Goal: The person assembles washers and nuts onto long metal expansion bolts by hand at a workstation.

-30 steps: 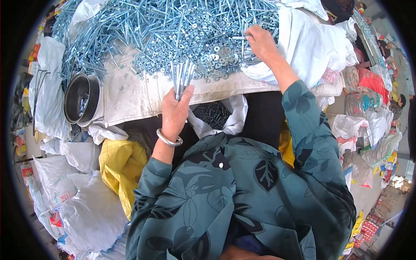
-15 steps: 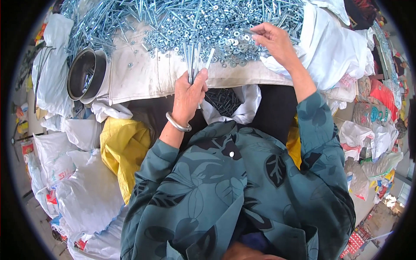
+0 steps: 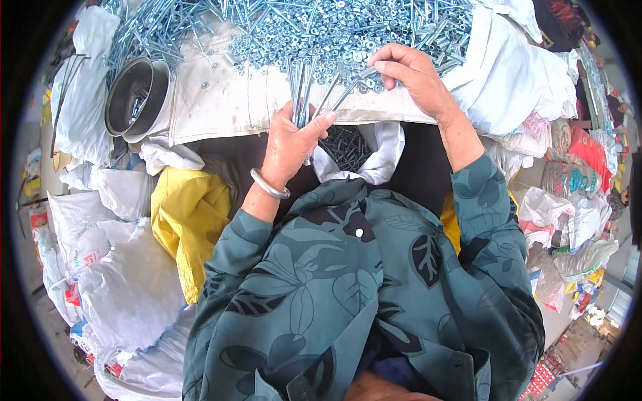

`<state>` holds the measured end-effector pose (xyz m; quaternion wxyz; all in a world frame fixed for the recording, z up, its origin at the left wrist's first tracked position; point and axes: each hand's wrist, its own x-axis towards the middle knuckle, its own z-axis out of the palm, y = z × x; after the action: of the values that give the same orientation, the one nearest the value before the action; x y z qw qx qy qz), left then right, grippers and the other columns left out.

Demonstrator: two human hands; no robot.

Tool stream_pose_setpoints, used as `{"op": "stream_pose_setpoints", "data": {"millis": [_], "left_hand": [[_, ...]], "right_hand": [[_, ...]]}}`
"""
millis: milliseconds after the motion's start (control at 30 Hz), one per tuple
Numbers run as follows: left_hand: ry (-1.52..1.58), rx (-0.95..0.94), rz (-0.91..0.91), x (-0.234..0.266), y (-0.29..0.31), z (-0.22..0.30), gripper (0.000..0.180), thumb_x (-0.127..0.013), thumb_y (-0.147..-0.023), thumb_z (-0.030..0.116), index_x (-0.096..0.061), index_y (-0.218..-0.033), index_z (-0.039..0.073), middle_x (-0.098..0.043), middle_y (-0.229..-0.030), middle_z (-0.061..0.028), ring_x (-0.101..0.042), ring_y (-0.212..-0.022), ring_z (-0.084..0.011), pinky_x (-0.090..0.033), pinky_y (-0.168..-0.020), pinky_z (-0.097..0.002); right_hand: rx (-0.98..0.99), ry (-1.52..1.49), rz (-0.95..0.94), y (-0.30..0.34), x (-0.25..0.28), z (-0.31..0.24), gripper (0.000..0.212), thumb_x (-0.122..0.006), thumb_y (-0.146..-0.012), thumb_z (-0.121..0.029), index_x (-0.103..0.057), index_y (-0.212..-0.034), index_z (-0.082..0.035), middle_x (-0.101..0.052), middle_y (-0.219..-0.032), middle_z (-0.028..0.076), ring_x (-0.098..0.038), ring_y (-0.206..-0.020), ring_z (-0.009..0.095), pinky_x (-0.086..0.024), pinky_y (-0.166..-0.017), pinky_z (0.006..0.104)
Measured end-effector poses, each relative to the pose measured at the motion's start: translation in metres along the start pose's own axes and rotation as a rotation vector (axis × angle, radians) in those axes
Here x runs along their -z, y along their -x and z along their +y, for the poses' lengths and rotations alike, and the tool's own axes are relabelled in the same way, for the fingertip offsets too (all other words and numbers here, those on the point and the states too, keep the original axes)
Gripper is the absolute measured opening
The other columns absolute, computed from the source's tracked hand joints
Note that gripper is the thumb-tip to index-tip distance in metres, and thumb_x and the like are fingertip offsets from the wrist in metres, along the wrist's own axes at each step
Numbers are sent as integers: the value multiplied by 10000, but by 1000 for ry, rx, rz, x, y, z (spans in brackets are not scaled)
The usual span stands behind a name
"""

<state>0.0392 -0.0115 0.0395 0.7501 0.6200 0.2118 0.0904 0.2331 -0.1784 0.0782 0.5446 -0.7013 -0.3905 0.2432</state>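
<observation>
My left hand [image 3: 291, 140] is closed around a bundle of long silvery bolts [image 3: 299, 87], whose shafts point up and away from me. My right hand [image 3: 414, 77] has thumb and fingertips pinched at the far end of a slanting long bolt [image 3: 346, 93], which reaches down toward my left thumb. Whether a washer or nut sits at those fingertips is too small to tell. Just beyond both hands lies a heap of loose nuts and washers [image 3: 307, 37], mixed with bolts. Below my left hand, an open white sack [image 3: 389, 150] holds dark screws [image 3: 344, 150].
A pale cloth [image 3: 221, 107] covers the work surface under the heap. At the left edge sits a dark round pan [image 3: 112, 110] with a few bolts inside. White sacks [image 3: 134, 281] and a yellow sack [image 3: 187, 220] stand at my left; a white bag [image 3: 515, 80] lies at right.
My right hand has come left and slightly down from the washers toward my left hand. A bolt now slants between the two hands. The left hand keeps its bundle.
</observation>
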Motion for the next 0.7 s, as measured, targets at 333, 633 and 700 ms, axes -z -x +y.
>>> {"op": "stream_pose_setpoints", "data": {"millis": [333,633,700], "left_hand": [[-65,-89,-37,4,2,-6,284,-761,-857,265,-572,-881,54,-601,-672,1,-557,-558,-48,-389,-456,-195],[49,-29,148,5,6,6,227,-664,-941,303,-592,-902,92,-584,-717,35,-554,-575,-45,-399,-468,-169],[53,-28,162,8,5,6,231,-662,-942,310,-595,-903,93,-584,-716,36,-554,-574,-44,-402,-467,-169]], "right_hand": [[-106,-29,-252,7,-26,-11,249,-585,-929,-218,-684,-1012,-5,-599,-731,14,-555,-656,92,-463,-635,259],[257,696,15,-22,-32,49,151,-589,-925,-154,-648,-982,-27,-635,-874,135,-633,-809,300,-492,-716,394],[175,851,29,-25,-44,57,131,-594,-900,-141,-640,-963,-36,-630,-952,143,-631,-892,370,-495,-761,472]]}}
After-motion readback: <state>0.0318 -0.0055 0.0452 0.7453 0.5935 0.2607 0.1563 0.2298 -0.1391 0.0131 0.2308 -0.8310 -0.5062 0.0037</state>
